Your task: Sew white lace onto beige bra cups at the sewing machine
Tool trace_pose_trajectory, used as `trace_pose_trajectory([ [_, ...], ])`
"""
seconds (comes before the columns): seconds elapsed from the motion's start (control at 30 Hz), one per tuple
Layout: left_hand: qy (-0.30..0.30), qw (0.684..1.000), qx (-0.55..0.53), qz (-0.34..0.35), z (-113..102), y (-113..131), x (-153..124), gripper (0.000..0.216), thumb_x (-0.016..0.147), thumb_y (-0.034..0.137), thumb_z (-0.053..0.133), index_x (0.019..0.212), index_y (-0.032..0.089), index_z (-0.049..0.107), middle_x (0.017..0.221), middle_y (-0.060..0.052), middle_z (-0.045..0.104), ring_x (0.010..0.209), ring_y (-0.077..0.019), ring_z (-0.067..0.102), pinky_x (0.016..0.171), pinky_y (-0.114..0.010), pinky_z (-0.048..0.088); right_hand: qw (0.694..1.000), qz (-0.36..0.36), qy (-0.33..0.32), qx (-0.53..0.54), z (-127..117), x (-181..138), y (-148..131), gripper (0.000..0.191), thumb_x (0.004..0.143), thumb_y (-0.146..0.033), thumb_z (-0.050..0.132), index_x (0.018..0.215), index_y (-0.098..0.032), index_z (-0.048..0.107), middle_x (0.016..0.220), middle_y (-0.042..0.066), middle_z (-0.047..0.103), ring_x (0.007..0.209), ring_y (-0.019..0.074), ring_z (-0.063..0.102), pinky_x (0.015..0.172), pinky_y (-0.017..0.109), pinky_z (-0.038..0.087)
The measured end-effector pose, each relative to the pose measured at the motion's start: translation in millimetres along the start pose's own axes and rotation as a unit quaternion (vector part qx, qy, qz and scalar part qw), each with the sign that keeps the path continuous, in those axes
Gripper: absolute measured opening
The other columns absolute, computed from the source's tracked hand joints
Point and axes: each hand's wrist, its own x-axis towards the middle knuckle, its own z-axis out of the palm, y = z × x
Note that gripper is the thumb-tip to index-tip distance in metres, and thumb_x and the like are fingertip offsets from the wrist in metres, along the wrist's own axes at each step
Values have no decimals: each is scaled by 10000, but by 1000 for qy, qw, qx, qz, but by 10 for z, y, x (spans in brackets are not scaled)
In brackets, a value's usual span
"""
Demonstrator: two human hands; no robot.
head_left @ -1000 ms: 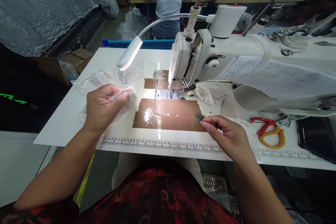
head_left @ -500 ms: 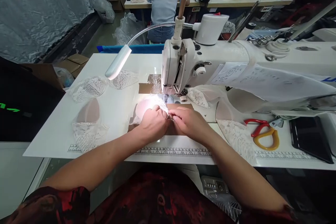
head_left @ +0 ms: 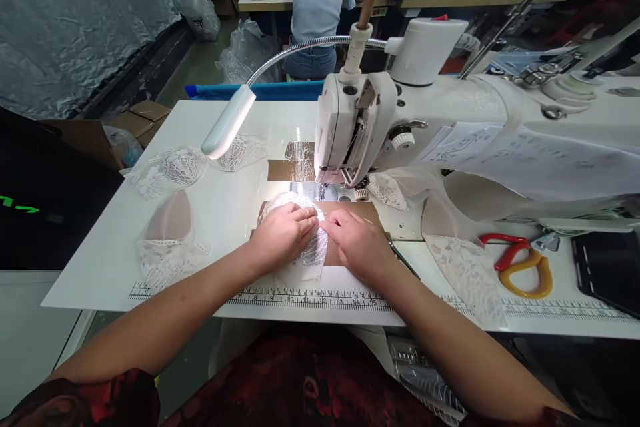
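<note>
**Lace held flat**

Before the sewing machine (head_left: 450, 120), on the table (head_left: 225, 213), the lace piece (head_left: 311, 255) is pressed by the left hand (head_left: 283, 233), open and flat; the right hand (head_left: 357, 243) likewise, though whether the snips (head_left: 403, 259) are gripped cannot be told; wrinkles should be smoothed outward.

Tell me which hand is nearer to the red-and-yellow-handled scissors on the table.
Right. The right hand rests on the white lace piece, to the left of the red-and-yellow-handled scissors; the left hand lies farther left, beyond the right hand.
</note>
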Motion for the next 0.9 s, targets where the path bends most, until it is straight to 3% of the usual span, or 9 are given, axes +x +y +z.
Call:
trace_pose_trajectory([
  [0.3,29,996,54,68,-45,-150,73,302,902,207,492,1147,182,667,1166,-121,666,824,-233,584,743,-382,459,999,41,8,3,64,100,-19,304,852,-64,420,977,-215,652,881,46,598,760,170,480,614,302,280],
  [0.47,0,987,125,104,-28,-258,105,320,931,232,452,1159,111,642,1212,-118,645,850,-238,583,738,-400,506,998,56,12,-8,75,132,-30,309,863,-64,403,961,-219,652,840,37,592,730,166,463,597,297,266],
  [0.6,2,980,158,123,-21,-361,177,310,940,244,434,1133,139,653,1198,-95,656,812,-216,589,702,-381,523,998,64,15,-6,78,163,-22,308,838,-51,422,977,-203,650,861,45,594,764,174,473,624,296,295],
  [0.9,4,974,162,159,-41,-503,341,292,930,215,441,1097,135,666,1169,-97,671,900,-240,608,761,-404,522,996,87,10,12,92,221,13,417,820,-61,420,1147,-220,626,940,57,612,783,177,491,593,293,301],
])
